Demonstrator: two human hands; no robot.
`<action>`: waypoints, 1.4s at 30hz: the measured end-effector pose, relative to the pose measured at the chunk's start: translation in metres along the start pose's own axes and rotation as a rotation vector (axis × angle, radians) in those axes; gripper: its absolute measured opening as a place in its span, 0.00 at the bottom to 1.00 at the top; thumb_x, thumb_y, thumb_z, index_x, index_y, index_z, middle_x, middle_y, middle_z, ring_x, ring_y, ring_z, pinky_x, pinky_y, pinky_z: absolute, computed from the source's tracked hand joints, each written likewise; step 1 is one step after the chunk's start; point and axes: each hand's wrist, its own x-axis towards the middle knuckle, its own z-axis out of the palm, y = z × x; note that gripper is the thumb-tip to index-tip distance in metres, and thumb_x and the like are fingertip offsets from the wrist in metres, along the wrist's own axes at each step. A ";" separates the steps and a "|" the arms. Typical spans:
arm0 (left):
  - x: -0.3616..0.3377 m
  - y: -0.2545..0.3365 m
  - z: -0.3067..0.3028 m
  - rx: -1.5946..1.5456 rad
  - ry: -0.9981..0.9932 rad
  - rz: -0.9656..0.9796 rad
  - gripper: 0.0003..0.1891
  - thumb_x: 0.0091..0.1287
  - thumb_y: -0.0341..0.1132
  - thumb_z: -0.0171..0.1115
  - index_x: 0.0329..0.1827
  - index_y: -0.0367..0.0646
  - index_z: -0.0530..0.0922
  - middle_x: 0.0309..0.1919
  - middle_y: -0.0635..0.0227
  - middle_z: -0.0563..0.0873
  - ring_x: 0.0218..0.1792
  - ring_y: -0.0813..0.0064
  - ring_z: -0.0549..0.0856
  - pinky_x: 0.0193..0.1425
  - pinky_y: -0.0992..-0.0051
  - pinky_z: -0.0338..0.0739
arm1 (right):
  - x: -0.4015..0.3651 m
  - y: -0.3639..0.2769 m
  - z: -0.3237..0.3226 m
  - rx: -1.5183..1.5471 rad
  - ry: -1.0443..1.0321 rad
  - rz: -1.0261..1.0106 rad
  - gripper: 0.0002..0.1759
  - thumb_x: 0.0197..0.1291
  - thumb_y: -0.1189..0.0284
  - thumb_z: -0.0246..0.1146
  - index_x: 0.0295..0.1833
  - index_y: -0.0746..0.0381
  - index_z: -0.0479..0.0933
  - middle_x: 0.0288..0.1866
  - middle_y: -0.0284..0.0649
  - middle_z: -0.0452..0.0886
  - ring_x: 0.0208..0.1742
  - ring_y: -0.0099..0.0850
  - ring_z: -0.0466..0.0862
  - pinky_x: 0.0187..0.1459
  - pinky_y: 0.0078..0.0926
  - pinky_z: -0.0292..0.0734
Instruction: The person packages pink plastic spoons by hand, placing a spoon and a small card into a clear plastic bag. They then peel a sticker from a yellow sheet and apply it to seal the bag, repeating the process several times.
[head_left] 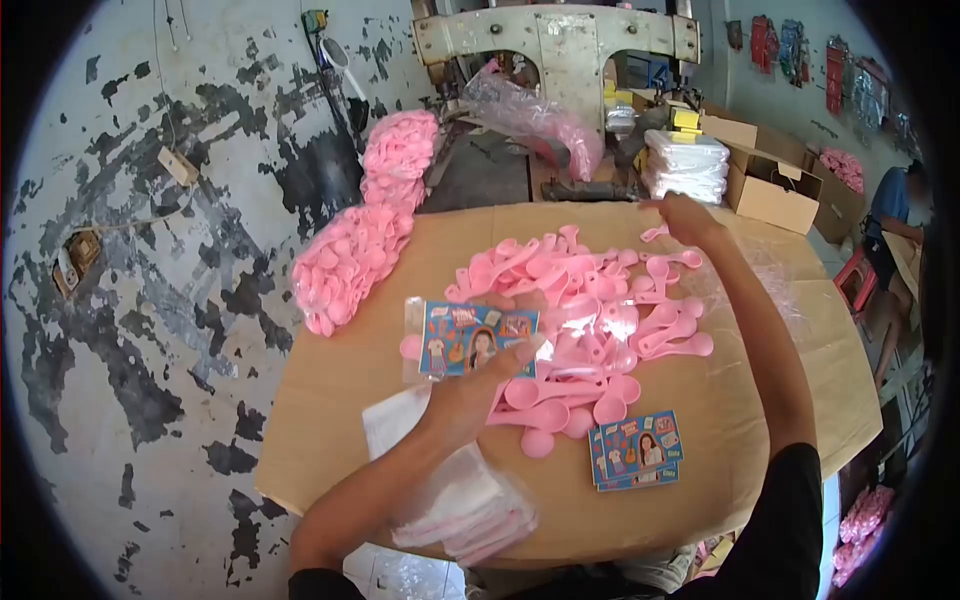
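My left hand [502, 368] is closed on a blue printed card [470, 340], which is in or against a clear plastic bag [412, 330]. The card stands over the near left side of a heap of pink plastic measuring spoons [570, 290]. At the table's far right, my right hand [688, 218] reaches out just above a pink spoon [655, 233]; its fingers are too small and smeared to show a hold. Below the left forearm lies a stack of clear plastic bags [465, 505]. More blue cards [636, 452] are piled right of it.
Bagged pink spoons [350, 265] lean at the table's left edge. Behind the brown-covered table [790, 400] stands a metal machine [560, 50], with a white stack of plastic packs [686, 165] and an open cardboard box [775, 185]. Another person [890, 225] sits at far right.
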 end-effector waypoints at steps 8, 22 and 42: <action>0.008 0.000 0.003 -0.032 -0.079 0.123 0.23 0.64 0.26 0.66 0.61 0.43 0.69 0.59 0.62 0.79 0.57 0.74 0.79 0.62 0.72 0.76 | -0.002 0.010 0.034 -0.278 0.152 -0.067 0.12 0.63 0.68 0.61 0.52 0.54 0.76 0.41 0.46 0.82 0.48 0.44 0.82 0.51 0.40 0.76; 0.018 -0.001 -0.009 -0.219 -0.070 0.044 0.20 0.70 0.32 0.59 0.64 0.47 0.68 0.66 0.59 0.73 0.65 0.61 0.75 0.70 0.58 0.71 | -0.172 -0.102 -0.056 0.374 0.598 -0.571 0.13 0.55 0.87 0.61 0.44 0.61 0.74 0.40 0.41 0.84 0.41 0.42 0.80 0.43 0.36 0.76; 0.008 -0.004 -0.005 -0.374 -0.155 -0.057 0.21 0.71 0.27 0.58 0.66 0.42 0.66 0.63 0.62 0.76 0.66 0.69 0.74 0.73 0.66 0.68 | -0.154 -0.150 -0.059 0.141 0.793 -0.756 0.13 0.47 0.74 0.69 0.42 0.57 0.80 0.40 0.35 0.86 0.39 0.35 0.80 0.36 0.32 0.78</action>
